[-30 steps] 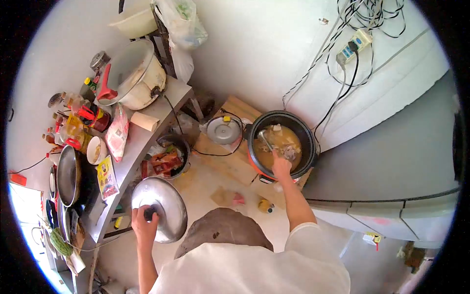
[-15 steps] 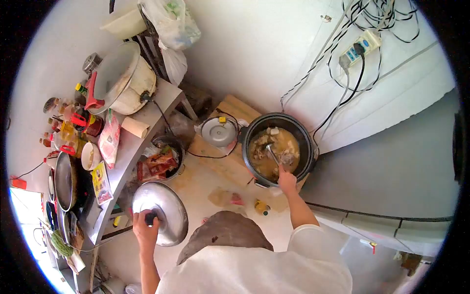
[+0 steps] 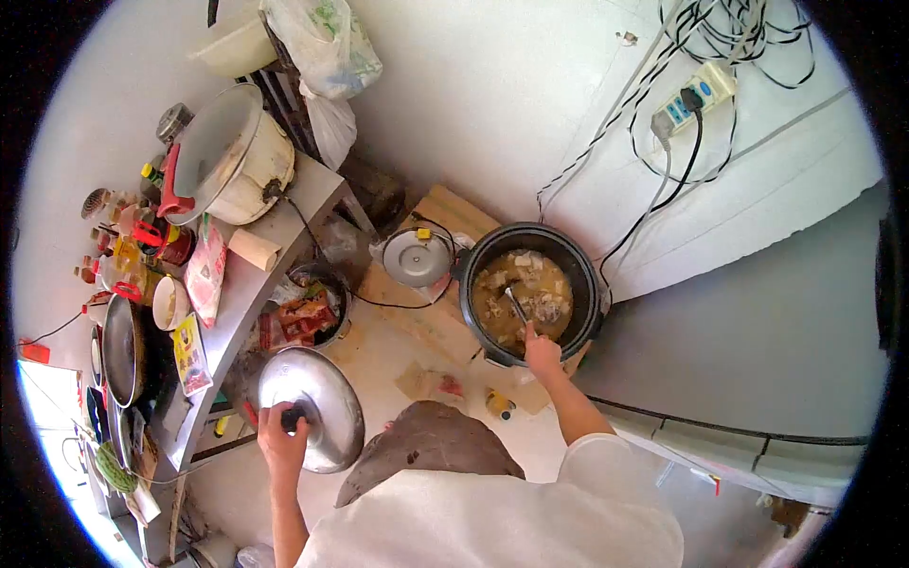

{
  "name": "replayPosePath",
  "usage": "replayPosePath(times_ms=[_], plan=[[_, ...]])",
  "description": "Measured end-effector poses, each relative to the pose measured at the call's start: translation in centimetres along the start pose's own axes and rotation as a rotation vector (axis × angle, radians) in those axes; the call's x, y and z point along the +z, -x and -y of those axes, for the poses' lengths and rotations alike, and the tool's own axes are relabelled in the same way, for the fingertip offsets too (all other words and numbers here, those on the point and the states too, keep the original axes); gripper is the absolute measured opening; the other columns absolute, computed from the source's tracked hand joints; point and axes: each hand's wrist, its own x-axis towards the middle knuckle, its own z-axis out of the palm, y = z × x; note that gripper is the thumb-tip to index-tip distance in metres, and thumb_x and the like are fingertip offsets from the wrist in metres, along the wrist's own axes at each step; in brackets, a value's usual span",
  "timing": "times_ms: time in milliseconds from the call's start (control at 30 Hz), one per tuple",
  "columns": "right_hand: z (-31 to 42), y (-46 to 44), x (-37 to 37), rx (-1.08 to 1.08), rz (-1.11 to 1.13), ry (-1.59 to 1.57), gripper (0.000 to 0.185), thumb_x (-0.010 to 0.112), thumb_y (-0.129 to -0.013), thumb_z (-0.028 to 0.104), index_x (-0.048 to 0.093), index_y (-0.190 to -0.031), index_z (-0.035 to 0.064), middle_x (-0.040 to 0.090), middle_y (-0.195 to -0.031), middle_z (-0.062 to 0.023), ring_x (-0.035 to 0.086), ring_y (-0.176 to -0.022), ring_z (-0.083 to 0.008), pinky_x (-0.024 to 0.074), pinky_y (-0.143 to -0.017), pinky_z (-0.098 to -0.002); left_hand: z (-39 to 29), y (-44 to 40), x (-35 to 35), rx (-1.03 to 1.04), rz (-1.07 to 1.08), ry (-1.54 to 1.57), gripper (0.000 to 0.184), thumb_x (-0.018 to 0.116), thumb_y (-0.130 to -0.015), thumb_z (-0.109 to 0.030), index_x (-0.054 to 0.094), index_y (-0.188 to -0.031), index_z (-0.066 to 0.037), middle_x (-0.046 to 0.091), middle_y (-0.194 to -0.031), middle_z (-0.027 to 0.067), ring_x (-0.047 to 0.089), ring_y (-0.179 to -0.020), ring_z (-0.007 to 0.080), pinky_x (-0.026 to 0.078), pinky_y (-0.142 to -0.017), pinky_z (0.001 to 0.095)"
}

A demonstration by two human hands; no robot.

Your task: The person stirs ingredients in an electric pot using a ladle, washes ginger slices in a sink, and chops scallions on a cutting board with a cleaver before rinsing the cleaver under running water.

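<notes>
My right hand (image 3: 543, 358) is closed round the handle of a metal spoon (image 3: 517, 305). The spoon reaches down into a black electric pot (image 3: 595, 284), and its head is sunk in a brown stew (image 3: 549, 301) with pale chunks. At the lower left, my left hand (image 3: 282, 437) grips the black knob of a silver pot lid (image 3: 327, 402). The lid is held tilted, away from the pot and beside the worktop.
A worktop (image 3: 248, 305) on the left carries a large white pot (image 3: 260, 161), bottles, a bowl (image 3: 170, 303) and a frying pan (image 3: 124, 350). Below stands a bin (image 3: 333, 331) with red packaging. A power strip (image 3: 696, 99) hangs on the wall. A small bottle (image 3: 499, 405) is on the floor.
My right hand has moved slightly left and down with the spoon, whose head has shifted through the stew. My left hand and the lid have hardly moved. The view has shifted slightly.
</notes>
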Motion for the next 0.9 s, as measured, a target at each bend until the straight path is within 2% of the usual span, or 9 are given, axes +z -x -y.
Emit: replayPosePath(times_ms=[167, 267, 367, 467, 533, 600, 667, 700, 900], plan=[[1.9, -1.6, -0.2, -0.118, -0.009, 0.016, 0.07, 0.053, -0.08, 0.008, 0.025, -0.145, 0.0087, 0.063, -0.076, -0.0179, 0.063, -0.063, -0.03, 0.0515, -0.056, -0.0425, 0.5, -0.6, 0.9, 0.121, -0.015, -0.097, 0.029, 0.067, -0.064, -0.007, 0.06, -0.093, -0.007, 0.055, -0.084, 0.0142, 0.058, -0.075, 0.0324, 0.048, -0.067, 0.0406], [0.8, 0.5, -0.1, -0.144, -0.012, -0.019, 0.07, 0.054, -0.08, 0.006, 0.027, -0.145, 0.0133, 0.063, -0.078, -0.0188, 0.063, -0.065, -0.03, 0.0508, -0.057, -0.0418, -0.5, -1.2, 0.8, 0.097, 0.004, -0.047, 0.029, 0.066, -0.064, -0.007, 0.06, -0.093, -0.006, 0.055, -0.085, 0.0142, 0.058, -0.076, 0.0322, 0.048, -0.067, 0.0402], [-1.6, 2.3, 0.5, -0.041, 0.109, -0.258, 0.066, 0.056, -0.081, 0.006, 0.034, -0.142, 0.0157, 0.064, -0.079, -0.0184, 0.064, -0.066, -0.0286, 0.0495, -0.056, -0.0414, -0.7, -1.5, 1.3, 0.094, 0.012, -0.061, 0.028, 0.066, -0.065, -0.007, 0.061, -0.092, -0.006, 0.056, -0.085, 0.0138, 0.058, -0.076, 0.0314, 0.048, -0.067, 0.0394], [-4.9, 2.0, 6.6, -0.048, -0.191, -0.55, 0.058, 0.059, -0.081, 0.008, 0.043, -0.137, 0.0137, 0.064, -0.08, -0.0188, 0.063, -0.064, -0.0296, 0.0476, -0.053, -0.0421, -0.8, -1.7, 1.7, 0.133, 0.006, -0.08, 0.029, 0.065, -0.065, -0.007, 0.06, -0.094, -0.006, 0.056, -0.085, 0.0137, 0.058, -0.076, 0.0312, 0.048, -0.067, 0.0397], [-4.4, 2.1, 3.9, 0.262, -0.019, -0.805, 0.053, 0.06, -0.082, 0.01, 0.047, -0.134, 0.0119, 0.064, -0.083, -0.0194, 0.063, -0.067, -0.0309, 0.0479, -0.056, -0.0426, -1.0, -1.9, 2.0, 0.143, 0.009, -0.075, 0.029, 0.065, -0.065, -0.007, 0.06, -0.094, -0.006, 0.056, -0.086, 0.0138, 0.058, -0.076, 0.0313, 0.048, -0.067, 0.0399], [-4.2, 2.6, 0.2, 0.397, 0.137, -0.9, 0.046, 0.059, -0.083, 0.013, 0.051, -0.128, 0.0075, 0.064, -0.087, -0.0211, 0.063, -0.073, -0.0342, 0.0481, -0.063, -0.0447, -1.4, -2.3, 2.2, 0.18, -0.002, -0.073, 0.027, 0.065, -0.065, -0.006, 0.06, -0.092, -0.005, 0.055, -0.083, 0.0134, 0.057, -0.074, 0.0298, 0.048, -0.066, 0.0385], [-4.5, 3.0, -2.2, 0.345, 0.262, -0.846, 0.037, 0.056, -0.085, 0.017, 0.055, -0.119, 0.0007, 0.064, -0.091, -0.0238, 0.062, -0.083, -0.0392, 0.0481, -0.073, -0.0486, -1.9, -2.5, 2.5, 0.199, 0.01, -0.07, 0.026, 0.064, -0.065, -0.005, 0.06, -0.091, -0.004, 0.054, -0.082, 0.0132, 0.057, -0.073, 0.0288, 0.047, -0.065, 0.0374], [-4.1, 3.0, -1.4, 0.222, 0.008, -0.698, 0.033, 0.055, -0.086, 0.015, 0.055, -0.113, -0.0035, 0.063, -0.089, -0.0252, 0.062, -0.081, -0.0388, 0.0489, -0.069, -0.0471, -2.1, -2.7, 2.6, 0.199, 0.024, -0.07, 0.026, 0.064, -0.066, -0.005, 0.06, -0.091, -0.004, 0.054, -0.082, 0.0133, 0.057, -0.073, 0.0285, 0.047, -0.065, 0.037], [-2.4, 1.8, 1.8, 0.09, -0.056, -0.739, 0.036, 0.051, -0.088, 0.013, 0.051, -0.12, -0.0041, 0.063, -0.088, -0.0262, 0.062, -0.079, -0.0396, 0.0491, -0.067, -0.0478, -3.3, -3.5, 3.4, 0.21, 0.09, -0.074, 0.029, 0.066, -0.066, -0.006, 0.06, -0.094, -0.005, 0.055, -0.084, 0.0135, 0.058, -0.075, 0.0296, 0.048, -0.067, 0.0379]])
